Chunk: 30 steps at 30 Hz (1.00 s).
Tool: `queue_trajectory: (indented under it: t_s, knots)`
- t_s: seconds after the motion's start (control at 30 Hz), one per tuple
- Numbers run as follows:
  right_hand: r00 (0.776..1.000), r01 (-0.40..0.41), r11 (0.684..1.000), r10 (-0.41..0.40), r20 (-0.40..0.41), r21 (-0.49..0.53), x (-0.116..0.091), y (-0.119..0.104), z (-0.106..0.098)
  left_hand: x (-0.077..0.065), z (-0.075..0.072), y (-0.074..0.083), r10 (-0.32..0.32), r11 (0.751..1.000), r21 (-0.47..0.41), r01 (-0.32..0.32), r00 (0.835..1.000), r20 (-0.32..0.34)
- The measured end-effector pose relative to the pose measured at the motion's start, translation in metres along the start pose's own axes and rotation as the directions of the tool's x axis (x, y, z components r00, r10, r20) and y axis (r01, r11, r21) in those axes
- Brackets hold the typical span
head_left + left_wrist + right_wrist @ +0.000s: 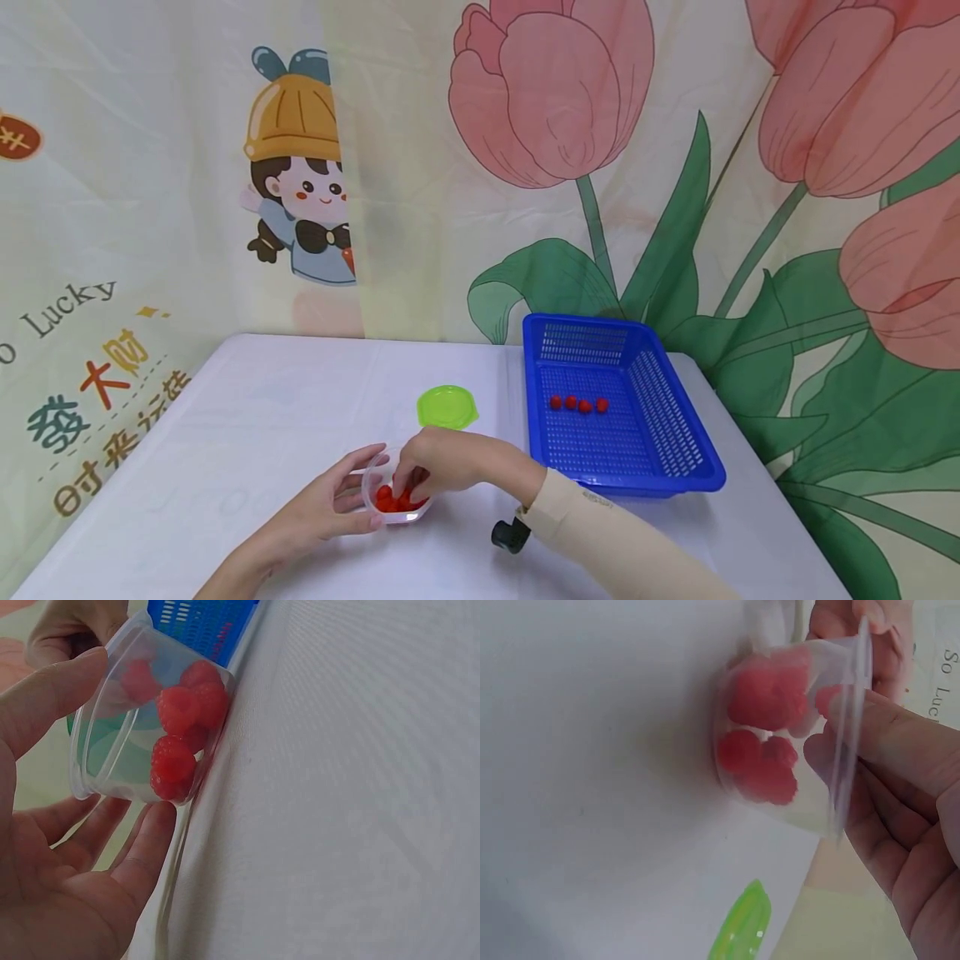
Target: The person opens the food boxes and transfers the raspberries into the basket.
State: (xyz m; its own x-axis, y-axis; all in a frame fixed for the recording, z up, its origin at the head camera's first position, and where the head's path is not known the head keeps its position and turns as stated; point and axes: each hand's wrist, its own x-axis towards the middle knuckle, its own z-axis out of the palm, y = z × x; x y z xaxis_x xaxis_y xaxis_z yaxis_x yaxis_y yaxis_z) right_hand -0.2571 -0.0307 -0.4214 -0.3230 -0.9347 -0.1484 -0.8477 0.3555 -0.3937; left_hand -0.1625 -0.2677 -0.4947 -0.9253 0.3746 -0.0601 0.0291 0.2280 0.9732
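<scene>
A clear plastic cup (405, 517) with several red raspberries (176, 765) at its bottom stands on the white table. My left hand (322, 504) holds the cup from the left, thumb on the near side and fingers on the far side. From above, my right hand (442, 458) reaches into the cup. In the right wrist view its thumb and fingertips pinch one raspberry (827, 699) inside the cup, above the others. The right fingertips are partly hidden in the head view.
A blue plastic basket (697, 479) stands at the right, with several raspberries (585, 406) in a row on its floor. Behind the cup lies a bright green lid (447, 406). The white table (300, 392) meets a printed curtain at the back.
</scene>
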Motion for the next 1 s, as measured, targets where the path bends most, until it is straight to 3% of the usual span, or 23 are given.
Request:
queue_trajectory:
  t_s: [0.4,0.67,1.0]
  knots:
    - [0.998,-0.021,0.999,0.023,-0.063,0.030,-0.030,0.004,-0.033,0.004,0.000,0.002,-0.094,0.995,0.030,0.095,0.995,-0.044]
    - [0.990,-0.060,0.997,0.065,-0.123,0.043,-0.064,0.017,-0.066,0.003,0.000,0.001,-0.073,0.997,0.024,0.074,0.997,-0.037]
    - [0.962,-0.117,0.992,0.123,-0.246,0.039,-0.118,0.049,-0.109,0.005,0.001,0.002,-0.067,0.997,0.025,0.068,0.997,-0.045]
